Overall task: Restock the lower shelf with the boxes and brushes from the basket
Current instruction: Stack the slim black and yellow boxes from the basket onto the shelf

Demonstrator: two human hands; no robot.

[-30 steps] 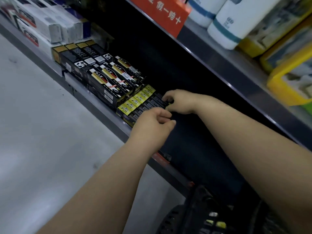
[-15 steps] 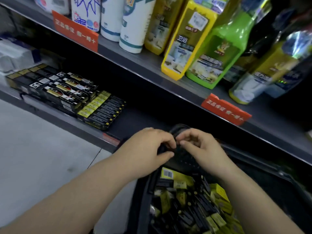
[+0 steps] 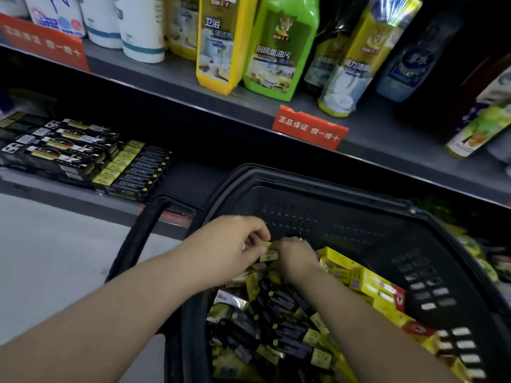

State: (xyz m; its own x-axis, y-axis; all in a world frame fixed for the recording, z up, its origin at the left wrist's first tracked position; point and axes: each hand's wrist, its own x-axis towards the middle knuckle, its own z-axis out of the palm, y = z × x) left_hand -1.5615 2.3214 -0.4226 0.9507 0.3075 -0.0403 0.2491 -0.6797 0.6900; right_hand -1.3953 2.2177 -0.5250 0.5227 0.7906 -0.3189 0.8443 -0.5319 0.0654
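A black plastic basket (image 3: 304, 186) stands in front of the lower shelf (image 3: 190, 186). Its handle (image 3: 138, 239) hangs out to the left over the pale floor (image 3: 55, 258). The basket holds a loose heap of small black-and-yellow boxes (image 3: 279, 327) lying at all angles. Along its right wall are larger yellow boxes (image 3: 367, 283) with red marks.

Both hands are inside the basket, at the far end of the heap and close together. The left hand (image 3: 229, 247) has its fingers curled and pinches a small yellow-ended box (image 3: 269, 255) between thumb and fingertips. The right hand (image 3: 297, 258) is just beside it with its back to the camera and its fingers bent down among the boxes. Its fingertips are hidden and the frame is blurred there, so I cannot tell whether it grips anything; it may be touching the same box.

On the left part of the lower shelf, two groups lie flat side by side. One is long black boxes (image 3: 63, 145) with gold and white print. Just to their right is a row of black boxes with yellow ends (image 3: 135, 170).

The upper shelf (image 3: 193, 87) carries white containers (image 3: 142, 31), a yellow bottle (image 3: 218, 45), a green bottle (image 3: 279, 51) and further bottles to the right. A red tag (image 3: 309, 128) sits on its front edge.
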